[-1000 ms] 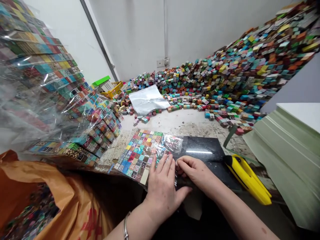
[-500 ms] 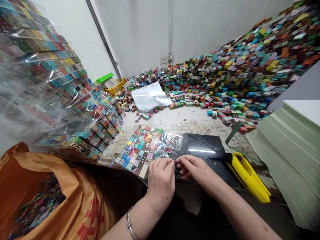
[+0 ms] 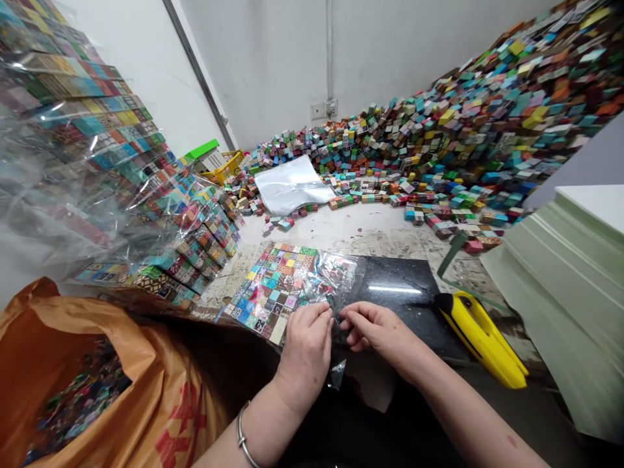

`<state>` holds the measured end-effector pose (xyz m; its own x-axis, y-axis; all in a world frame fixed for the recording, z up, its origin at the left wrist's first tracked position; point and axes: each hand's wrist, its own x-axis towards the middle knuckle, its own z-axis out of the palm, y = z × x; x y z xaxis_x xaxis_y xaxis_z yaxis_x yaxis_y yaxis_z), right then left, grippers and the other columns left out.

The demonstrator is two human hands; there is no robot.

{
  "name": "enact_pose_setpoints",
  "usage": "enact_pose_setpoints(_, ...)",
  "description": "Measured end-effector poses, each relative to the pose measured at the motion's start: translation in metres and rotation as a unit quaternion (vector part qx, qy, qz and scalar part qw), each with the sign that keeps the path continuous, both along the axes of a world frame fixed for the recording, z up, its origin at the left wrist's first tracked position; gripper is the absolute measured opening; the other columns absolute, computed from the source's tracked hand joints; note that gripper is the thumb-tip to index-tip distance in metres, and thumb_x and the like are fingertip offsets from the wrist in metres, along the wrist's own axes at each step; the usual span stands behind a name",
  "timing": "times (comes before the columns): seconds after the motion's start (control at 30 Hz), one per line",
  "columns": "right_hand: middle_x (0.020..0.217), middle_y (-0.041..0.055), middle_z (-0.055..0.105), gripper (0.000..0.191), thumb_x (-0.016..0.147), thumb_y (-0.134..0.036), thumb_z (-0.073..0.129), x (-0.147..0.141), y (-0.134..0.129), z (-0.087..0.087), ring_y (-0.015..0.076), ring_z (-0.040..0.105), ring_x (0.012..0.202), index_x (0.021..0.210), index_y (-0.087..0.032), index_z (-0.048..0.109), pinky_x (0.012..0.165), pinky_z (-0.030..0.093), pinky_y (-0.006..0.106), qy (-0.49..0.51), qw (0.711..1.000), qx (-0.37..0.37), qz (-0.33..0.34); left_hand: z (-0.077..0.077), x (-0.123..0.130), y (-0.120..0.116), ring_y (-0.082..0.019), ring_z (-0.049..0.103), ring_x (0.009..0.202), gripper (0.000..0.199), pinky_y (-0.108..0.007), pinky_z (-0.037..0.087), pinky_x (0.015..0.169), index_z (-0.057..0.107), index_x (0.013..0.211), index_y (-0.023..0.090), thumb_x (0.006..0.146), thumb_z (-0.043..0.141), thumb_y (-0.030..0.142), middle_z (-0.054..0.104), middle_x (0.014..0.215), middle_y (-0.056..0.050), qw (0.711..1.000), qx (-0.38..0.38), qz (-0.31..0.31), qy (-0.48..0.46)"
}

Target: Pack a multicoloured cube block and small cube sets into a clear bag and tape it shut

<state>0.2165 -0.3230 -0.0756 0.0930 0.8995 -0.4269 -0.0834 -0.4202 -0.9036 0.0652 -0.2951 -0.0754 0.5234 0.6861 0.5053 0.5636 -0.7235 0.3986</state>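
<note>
A slab of small patterned coloured cubes (image 3: 273, 286) lies at the table's front edge inside clear plastic film (image 3: 336, 273), which bunches and crinkles past its right side. My left hand (image 3: 309, 338) is closed in a pinch on the film at the slab's near right corner. Just across a narrow gap, my right hand (image 3: 373, 325) is closed too, thumb against forefinger, on the film's edge; the grip is partly hidden. A small clear scrap of film (image 3: 337, 374) hangs below my left fingers. Under the right hand's side lies a glossy black plate (image 3: 400, 279).
Stacked, film-wrapped cube blocks (image 3: 121, 136) rise at left above an orange sack (image 3: 166, 377) of scraps. Loose cubes (image 3: 390, 143) heap along the wall, with a clear plastic sheet (image 3: 292, 185) in front. Right stand a yellow-and-black handle (image 3: 487, 341) and pale green sheets (image 3: 550, 279).
My left hand has shifted slightly left, widening the gap between the hands. A small clear scrap of film now shows hanging below it. The slab stays in place.
</note>
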Motion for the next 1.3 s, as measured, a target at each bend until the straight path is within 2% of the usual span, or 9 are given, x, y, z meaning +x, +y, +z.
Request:
enact_pose_setpoints(0.13, 0.074, 0.0008, 0.06, 0.015, 0.078, -0.029, 0.05, 0.0, 0.002, 0.0, 0.0082, 0.055, 0.055, 0.082, -0.016, 0.058, 0.046, 0.048, 0.02, -0.013, 1.0, 0.007, 0.001, 0.003, 0.002, 0.001, -0.019, 0.057, 0.09, 0.019, -0.039, 0.049, 0.081, 0.061, 0.092, 0.016, 0.087, 0.043, 0.011, 0.062, 0.094, -0.008, 1.0, 0.001, 0.012, -0.012)
enact_pose_setpoints(0.33, 0.071, 0.0007, 0.06, 0.016, 0.076, -0.03, 0.052, -0.004, 0.006, 0.007, 0.0087, 0.055, 0.056, 0.077, -0.016, 0.06, 0.046, 0.047, 0.019, -0.011, 1.0, 0.015, 0.001, 0.009, 0.004, -0.003, -0.019, 0.056, 0.091, 0.019, -0.038, 0.049, 0.081, 0.059, 0.095, 0.016, 0.087, 0.043, 0.011, 0.061, 0.096, -0.009, 0.999, 0.019, 0.004, -0.027)
enact_pose_setpoints(0.5, 0.062, -0.0008, 0.058, 0.018, 0.076, -0.033, 0.053, -0.006, 0.007, 0.012, 0.0072, 0.053, 0.051, 0.073, -0.016, 0.059, 0.048, 0.045, 0.018, -0.008, 1.0, 0.014, 0.005, 0.006, 0.003, -0.005, -0.019, 0.057, 0.087, 0.018, -0.037, 0.049, 0.077, 0.059, 0.098, 0.016, 0.087, 0.046, 0.011, 0.063, 0.094, -0.007, 0.999, 0.039, -0.015, -0.017)
enact_pose_setpoints(0.77, 0.068, 0.0029, 0.06, 0.027, 0.079, -0.039, 0.048, -0.004, 0.006, 0.015, 0.0115, 0.057, 0.064, 0.076, -0.015, 0.061, 0.052, 0.045, 0.02, 0.018, 1.0, 0.012, 0.007, -0.001, 0.003, -0.005, -0.02, 0.056, 0.087, 0.019, -0.037, 0.047, 0.077, 0.058, 0.101, 0.014, 0.087, 0.046, 0.01, 0.063, 0.096, -0.008, 0.998, 0.05, -0.037, 0.006)
enact_pose_setpoints(0.9, 0.06, 0.0006, 0.057, 0.029, 0.077, -0.042, 0.052, -0.005, 0.009, 0.01, 0.0096, 0.053, 0.055, 0.069, -0.015, 0.06, 0.049, 0.042, 0.02, -0.029, 0.999, 0.026, 0.008, -0.002, 0.002, -0.007, -0.019, 0.055, 0.088, 0.019, -0.037, 0.046, 0.079, 0.057, 0.102, 0.015, 0.087, 0.046, 0.011, 0.062, 0.098, -0.008, 0.998, 0.04, -0.038, 0.017)
enact_pose_setpoints(1.07, 0.06, -0.001, 0.057, 0.026, 0.077, -0.039, 0.053, -0.006, 0.011, 0.005, 0.0085, 0.05, 0.053, 0.067, -0.016, 0.059, 0.05, 0.041, 0.02, -0.038, 0.998, 0.047, 0.009, 0.002, 0.007, -0.018, -0.022, 0.052, 0.093, 0.018, -0.044, 0.042, 0.085, 0.055, 0.1, 0.017, 0.082, 0.055, 0.019, 0.06, 0.101, -0.007, 0.999, 0.021, 0.014, 0.03)
enact_pose_setpoints(1.17, 0.063, 0.0002, 0.06, 0.026, 0.078, -0.039, 0.051, -0.006, 0.011, 0.007, 0.0104, 0.054, 0.057, 0.07, -0.016, 0.061, 0.052, 0.041, 0.021, -0.048, 0.997, 0.054, 0.011, 0.004, 0.017, -0.023, -0.03, 0.048, 0.099, 0.036, -0.052, 0.036, 0.089, 0.053, 0.098, 0.014, 0.07, 0.067, 0.03, 0.056, 0.105, -0.013, 0.994, 0.015, 0.094, 0.053)
enact_pose_setpoints(1.23, 0.065, 0.0013, 0.062, 0.027, 0.079, -0.039, 0.05, -0.005, 0.01, 0.008, 0.0116, 0.055, 0.06, 0.071, -0.016, 0.063, 0.053, 0.041, 0.022, -0.066, 0.995, 0.069, 0.016, 0.005, 0.023, -0.023, -0.033, 0.047, 0.099, 0.041, -0.055, 0.035, 0.089, 0.052, 0.098, 0.012, 0.065, 0.069, 0.029, 0.055, 0.105, -0.015, 0.988, 0.024, 0.136, 0.067)
enact_pose_setpoints(1.3, 0.068, 0.0019, 0.063, 0.027, 0.079, -0.037, 0.049, -0.003, 0.01, 0.008, 0.0125, 0.056, 0.063, 0.071, -0.015, 0.064, 0.056, 0.042, 0.023, -0.086, 0.992, 0.087, 0.022, 0.008, 0.026, -0.02, -0.032, 0.048, 0.098, 0.034, -0.054, 0.034, 0.088, 0.052, 0.095, 0.012, 0.067, 0.067, 0.025, 0.056, 0.103, -0.015, 0.984, 0.03, 0.153, 0.081)
